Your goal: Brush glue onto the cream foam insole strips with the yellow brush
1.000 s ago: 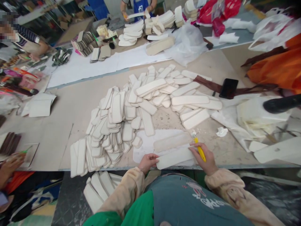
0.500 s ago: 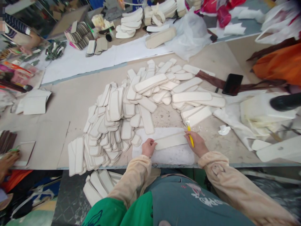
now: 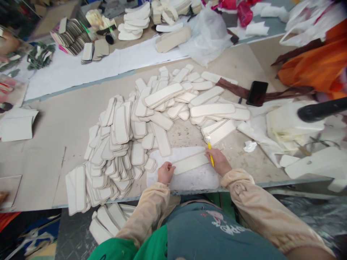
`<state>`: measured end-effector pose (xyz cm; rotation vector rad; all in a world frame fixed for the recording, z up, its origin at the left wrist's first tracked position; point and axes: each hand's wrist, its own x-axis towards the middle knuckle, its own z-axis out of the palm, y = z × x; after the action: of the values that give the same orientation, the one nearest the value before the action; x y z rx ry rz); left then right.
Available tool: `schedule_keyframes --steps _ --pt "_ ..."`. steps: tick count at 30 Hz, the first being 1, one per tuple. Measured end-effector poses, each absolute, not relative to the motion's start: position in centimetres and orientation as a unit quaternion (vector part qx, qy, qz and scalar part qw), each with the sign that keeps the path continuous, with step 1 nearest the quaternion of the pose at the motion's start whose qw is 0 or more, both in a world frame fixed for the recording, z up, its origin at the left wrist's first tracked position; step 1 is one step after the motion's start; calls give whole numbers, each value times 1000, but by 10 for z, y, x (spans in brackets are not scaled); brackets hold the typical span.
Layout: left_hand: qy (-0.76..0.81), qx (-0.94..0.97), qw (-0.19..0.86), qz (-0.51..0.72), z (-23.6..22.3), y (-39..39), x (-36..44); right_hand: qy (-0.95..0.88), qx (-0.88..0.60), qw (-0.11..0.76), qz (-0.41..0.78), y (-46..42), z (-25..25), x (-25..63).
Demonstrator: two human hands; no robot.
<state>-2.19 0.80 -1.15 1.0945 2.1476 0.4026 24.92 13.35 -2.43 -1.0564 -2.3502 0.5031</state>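
A long pale strip (image 3: 191,162) lies on a white sheet (image 3: 195,181) close to the table's near edge. My left hand (image 3: 166,172) is closed, with thumb and fingertips pinching the strip's left end. In my right hand (image 3: 219,161) is a yellow-handled brush (image 3: 209,147), its whitish tip pointing away from me. That hand's fingers are also at the strip's right end; whether they grip it, I cannot tell. Just beyond the sheet spreads a large pile of similar pale pieces with rounded ends (image 3: 121,124).
To the right stand a whitish, smeared container (image 3: 294,121) and a black phone (image 3: 257,93). A crumpled white scrap (image 3: 249,146) lies nearer. White sheets (image 3: 17,124) are on the left. A clear plastic bag (image 3: 208,34) rests at the back. More pale strips (image 3: 108,220) sit below the table edge.
The whole view has shifted, so things on the table appear further left. Both hands keep their places at the strip's ends, and the brush stays in my right hand.
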Motion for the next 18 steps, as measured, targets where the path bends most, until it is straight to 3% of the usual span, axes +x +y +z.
schedule_keyframes --steps 11,18 --pt "831 430 332 123 -8 11 -21 -865 -418 232 154 132 -23 248" --pt "828 443 319 133 -12 10 -23 -918 -284 204 188 90 -18 230"
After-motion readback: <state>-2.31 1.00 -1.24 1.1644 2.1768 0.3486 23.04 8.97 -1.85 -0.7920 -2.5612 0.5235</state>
